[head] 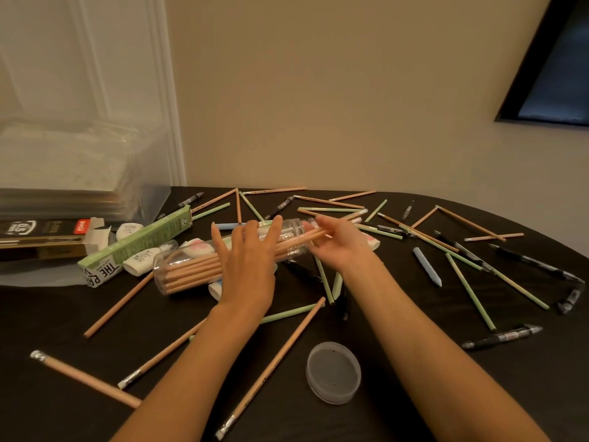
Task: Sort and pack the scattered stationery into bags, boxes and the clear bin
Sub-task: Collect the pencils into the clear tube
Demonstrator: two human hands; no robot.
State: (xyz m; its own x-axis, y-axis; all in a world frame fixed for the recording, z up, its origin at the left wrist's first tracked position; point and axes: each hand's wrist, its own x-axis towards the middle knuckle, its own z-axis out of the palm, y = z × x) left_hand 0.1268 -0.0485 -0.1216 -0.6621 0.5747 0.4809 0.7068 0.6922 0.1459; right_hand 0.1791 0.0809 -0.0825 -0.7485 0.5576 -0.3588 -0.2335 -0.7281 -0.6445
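Observation:
A clear plastic jar (188,269) lies on its side on the dark table (47,314), its mouth towards the right, with several wooden pencils inside. My left hand (247,263) rests flat over the jar with fingers spread. My right hand (338,244) pinches a bunch of wooden pencils (342,222) whose lower ends sit in the jar's mouth. The jar's round lid (333,373) lies near the front. Loose wooden pencils (274,368), green pencils (470,291) and black pens (502,338) are scattered all around.
At the left stands the clear bin (79,161) with flat packets in it. In front of it lie a black pen box (41,239), a green pencil box (134,247) and white erasers (140,260). A pale blue stick (427,266) lies at the right. The table edge curves at right.

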